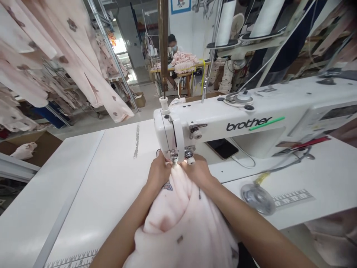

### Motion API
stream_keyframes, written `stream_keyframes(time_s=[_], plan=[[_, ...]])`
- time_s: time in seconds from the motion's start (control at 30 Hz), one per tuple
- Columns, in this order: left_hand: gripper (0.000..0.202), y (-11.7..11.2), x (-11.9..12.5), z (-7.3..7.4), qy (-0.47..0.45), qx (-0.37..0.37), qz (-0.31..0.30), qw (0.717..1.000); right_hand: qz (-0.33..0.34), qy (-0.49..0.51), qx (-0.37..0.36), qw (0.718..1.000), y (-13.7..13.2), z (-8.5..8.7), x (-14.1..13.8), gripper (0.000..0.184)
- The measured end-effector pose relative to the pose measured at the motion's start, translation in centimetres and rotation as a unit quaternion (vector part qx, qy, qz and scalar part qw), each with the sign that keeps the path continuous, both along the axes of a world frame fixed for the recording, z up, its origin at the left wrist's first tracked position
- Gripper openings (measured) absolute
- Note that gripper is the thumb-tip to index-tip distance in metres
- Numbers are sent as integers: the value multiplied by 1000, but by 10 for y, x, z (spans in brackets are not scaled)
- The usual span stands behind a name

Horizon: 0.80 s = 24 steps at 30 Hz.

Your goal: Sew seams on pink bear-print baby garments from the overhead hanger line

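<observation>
Some pink cloth [184, 216] lies between the left hand [159, 170] and right hand [198, 170], both pinching it.

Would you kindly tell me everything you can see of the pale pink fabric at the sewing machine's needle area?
The pale pink fabric looks soft and plush, with scattered small dark printed motifs. It lies bunched in loose folds, narrowing toward the sewing machine's presser foot, where a light brightens it. The left hand and right hand touch it on either side. Its lower part runs out of the picture; whether it is stitched there cannot be told.
</observation>
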<state>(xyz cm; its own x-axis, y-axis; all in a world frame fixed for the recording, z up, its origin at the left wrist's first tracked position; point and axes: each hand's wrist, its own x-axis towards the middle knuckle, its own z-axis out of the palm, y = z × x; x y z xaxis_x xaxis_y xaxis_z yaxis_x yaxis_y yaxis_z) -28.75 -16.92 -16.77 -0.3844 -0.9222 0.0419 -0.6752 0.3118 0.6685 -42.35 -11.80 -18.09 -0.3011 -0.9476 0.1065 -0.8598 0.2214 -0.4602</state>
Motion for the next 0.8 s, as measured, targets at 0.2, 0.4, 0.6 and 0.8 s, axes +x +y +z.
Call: stream_keyframes(time_s=[0.2,0.4,0.6,0.8], plan=[[21,-2,-2,-1,5,-12,11,1000,-3,19,2,1000,-3,-5,1,18],[22,-7,-4,-3,6,-21,14,1000,3,23,-1,1000,-6,-5,3,18],[20,-5,4,-4,15,-20,11,1000,50,0,-23,999,2,-1,-4,20],[12,-5,8,-6,10,-12,10,1000,131,-36,-56,989,17,0,-19,27]])
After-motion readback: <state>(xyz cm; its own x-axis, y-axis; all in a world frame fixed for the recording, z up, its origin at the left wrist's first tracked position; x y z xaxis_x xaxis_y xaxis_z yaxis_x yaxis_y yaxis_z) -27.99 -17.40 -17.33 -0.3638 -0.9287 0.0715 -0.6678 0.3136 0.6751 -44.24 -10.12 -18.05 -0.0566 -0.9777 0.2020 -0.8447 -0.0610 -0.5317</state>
